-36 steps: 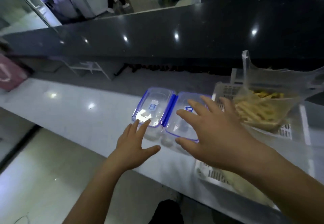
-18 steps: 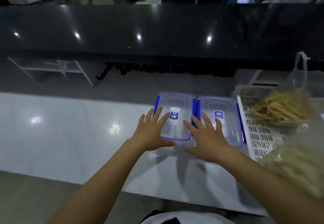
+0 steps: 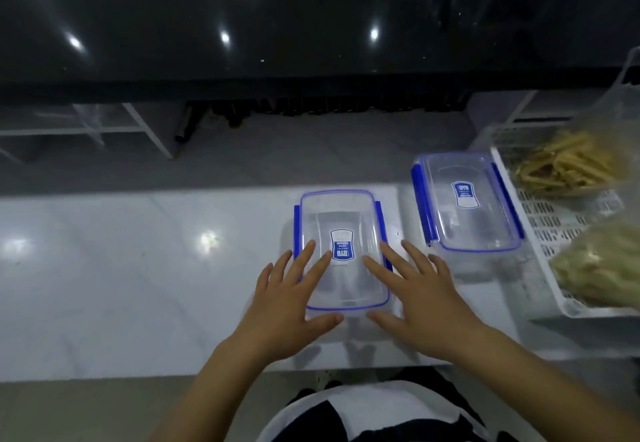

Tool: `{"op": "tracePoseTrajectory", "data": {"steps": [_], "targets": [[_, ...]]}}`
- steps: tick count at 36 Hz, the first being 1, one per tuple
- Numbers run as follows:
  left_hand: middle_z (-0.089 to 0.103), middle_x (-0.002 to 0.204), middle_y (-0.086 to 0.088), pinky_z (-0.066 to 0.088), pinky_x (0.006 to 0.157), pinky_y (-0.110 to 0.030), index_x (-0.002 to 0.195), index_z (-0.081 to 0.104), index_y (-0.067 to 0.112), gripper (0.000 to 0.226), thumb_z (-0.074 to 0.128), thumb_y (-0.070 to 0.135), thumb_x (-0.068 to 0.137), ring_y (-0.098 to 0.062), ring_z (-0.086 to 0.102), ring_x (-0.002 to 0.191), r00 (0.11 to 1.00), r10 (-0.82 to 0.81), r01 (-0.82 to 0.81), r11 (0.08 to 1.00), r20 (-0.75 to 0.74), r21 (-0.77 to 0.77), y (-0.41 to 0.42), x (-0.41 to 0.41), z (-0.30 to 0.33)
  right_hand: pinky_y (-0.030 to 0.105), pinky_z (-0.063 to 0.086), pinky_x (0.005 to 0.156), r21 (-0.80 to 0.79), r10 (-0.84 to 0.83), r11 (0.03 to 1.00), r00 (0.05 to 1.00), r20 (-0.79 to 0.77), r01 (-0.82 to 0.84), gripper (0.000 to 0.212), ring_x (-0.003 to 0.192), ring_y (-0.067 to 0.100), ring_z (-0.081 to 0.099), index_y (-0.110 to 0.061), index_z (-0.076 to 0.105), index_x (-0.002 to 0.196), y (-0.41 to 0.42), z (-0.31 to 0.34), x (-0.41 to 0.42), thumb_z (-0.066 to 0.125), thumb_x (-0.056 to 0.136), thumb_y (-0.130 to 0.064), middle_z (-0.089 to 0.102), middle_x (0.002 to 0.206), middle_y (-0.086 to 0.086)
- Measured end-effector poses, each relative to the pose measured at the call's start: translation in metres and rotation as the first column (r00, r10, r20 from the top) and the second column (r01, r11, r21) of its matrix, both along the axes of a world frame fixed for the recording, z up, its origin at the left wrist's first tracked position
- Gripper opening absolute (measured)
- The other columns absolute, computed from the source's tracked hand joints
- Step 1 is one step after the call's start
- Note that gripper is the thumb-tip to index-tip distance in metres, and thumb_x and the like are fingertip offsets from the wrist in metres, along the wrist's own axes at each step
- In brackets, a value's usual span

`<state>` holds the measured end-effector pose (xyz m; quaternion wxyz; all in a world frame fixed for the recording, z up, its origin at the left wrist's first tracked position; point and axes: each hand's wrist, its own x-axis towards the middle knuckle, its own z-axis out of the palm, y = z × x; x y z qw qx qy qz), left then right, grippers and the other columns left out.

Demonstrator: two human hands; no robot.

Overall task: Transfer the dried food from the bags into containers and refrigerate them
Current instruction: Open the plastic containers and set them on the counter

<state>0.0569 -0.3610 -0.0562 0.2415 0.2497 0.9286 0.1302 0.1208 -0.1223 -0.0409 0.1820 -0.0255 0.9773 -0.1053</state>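
Two clear lidded containers with blue clips stand on the white counter. The nearer container (image 3: 343,230) is in front of me. My left hand (image 3: 291,299) rests on its left side with straight fingers on the lid. My right hand (image 3: 419,296) lies against its right side, fingers spread. The second container (image 3: 464,202) stands apart, farther back to the right. In a white slotted basket (image 3: 568,220) at the right lie a clear bag of yellow dried strips (image 3: 568,164) and a bag of paler dried food (image 3: 602,265).
A dark glossy raised counter (image 3: 311,26) runs across the back. The white counter (image 3: 121,268) stretches to the left. Its front edge is just under my wrists.
The nearer container has come toward me and away from the second one, which stayed by the basket. Both hands moved with it. The camera view has tilted downward.
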Motion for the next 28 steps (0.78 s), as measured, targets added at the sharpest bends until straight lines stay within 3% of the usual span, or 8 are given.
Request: {"op": "tracePoseTrajectory", "data": {"steps": [2,5,8,10,13,17,23,28], "targets": [[-0.019,0.163,0.022,0.007,0.125,-0.046,0.15,-0.008,0.056,0.092,0.029,0.087,0.071,-0.015,-0.011,0.153,0.999,0.007,-0.008,0.999,0.047,0.034,-0.011,0.005,0.007,0.042,0.0,0.122,-0.066,0.008,0.998,1.0,0.027,-0.006,0.078,0.152,0.014,-0.011,-0.053,0.0,0.153,-0.004,0.005,0.007,0.039,0.089,-0.075,-0.009,0.166,-0.015],[-0.009,0.16,0.033,0.031,0.116,-0.037,0.143,0.003,0.069,0.083,0.047,0.08,0.073,-0.004,0.009,0.149,0.977,0.131,-0.182,0.923,0.168,0.338,-0.018,0.009,0.017,0.019,0.024,0.112,-0.406,-0.12,0.902,0.989,0.084,0.144,0.073,0.145,-0.004,0.015,-0.063,0.014,0.147,-0.005,0.016,0.01,0.056,0.088,-0.066,0.012,0.162,-0.028],[0.02,0.157,0.027,0.052,0.09,-0.019,0.144,0.021,0.065,0.082,0.071,0.055,0.081,0.001,0.04,0.132,0.856,0.389,-0.517,0.65,0.341,0.557,-0.021,0.002,0.017,0.015,0.048,0.088,-0.724,-0.42,0.542,0.884,0.206,0.427,0.065,0.124,-0.003,0.05,-0.06,0.037,0.141,-0.003,0.019,0.003,0.071,0.088,-0.042,0.04,0.145,-0.029],[0.043,0.147,0.016,0.058,0.069,-0.018,0.143,0.038,0.055,0.071,0.076,0.038,0.086,-0.008,0.059,0.116,0.681,0.478,-0.732,0.443,0.555,0.517,-0.024,-0.006,0.014,0.025,0.058,0.078,-0.78,-0.544,0.266,0.757,0.363,0.566,0.054,0.109,0.009,0.064,-0.047,0.05,0.138,-0.002,0.018,-0.005,0.07,0.091,-0.029,0.054,0.135,-0.015],[0.072,0.12,0.002,0.063,0.073,-0.034,0.137,0.055,0.036,0.054,0.075,0.031,0.086,-0.021,0.073,0.101,0.455,0.379,-0.88,0.327,0.806,0.343,-0.031,-0.017,0.005,0.032,0.061,0.069,-0.767,-0.549,0.019,0.647,0.528,0.642,0.043,0.094,0.02,0.074,-0.028,0.06,0.132,-0.004,0.011,-0.012,0.068,0.092,-0.014,0.071,0.113,0.004],[0.077,0.106,-0.003,0.062,0.068,-0.033,0.126,0.064,0.034,0.041,0.074,0.023,0.088,-0.021,0.076,0.093,0.413,0.317,-0.888,0.348,0.854,0.301,-0.035,-0.02,-0.005,0.028,0.059,0.061,-0.721,-0.54,-0.06,0.585,0.605,0.691,0.036,0.081,0.022,0.076,-0.02,0.066,0.122,-0.008,0.001,-0.009,0.069,0.09,-0.004,0.077,0.094,0.007],[0.077,0.106,-0.007,0.061,0.065,-0.032,0.122,0.066,0.032,0.039,0.074,0.017,0.087,-0.025,0.076,0.093,0.389,0.265,-0.893,0.344,0.882,0.29,-0.039,-0.02,-0.012,0.033,0.06,0.066,-0.675,-0.484,-0.15,0.541,0.687,0.723,0.037,0.09,0.027,0.075,-0.024,0.067,0.119,-0.007,-0.009,0.002,0.071,0.088,-0.006,0.077,0.101,0.011],[0.076,0.109,-0.012,0.061,0.068,-0.034,0.124,0.066,0.027,0.037,0.069,0.011,0.09,-0.028,0.076,0.093,0.351,0.209,-0.907,0.317,0.913,0.277,-0.044,-0.02,-0.017,0.031,0.059,0.062,-0.699,-0.524,-0.129,0.549,0.65,0.704,0.034,0.084,0.025,0.076,-0.022,0.068,0.118,-0.007,-0.008,0.008,0.068,0.09,-0.003,0.077,0.097,0.01]]}}
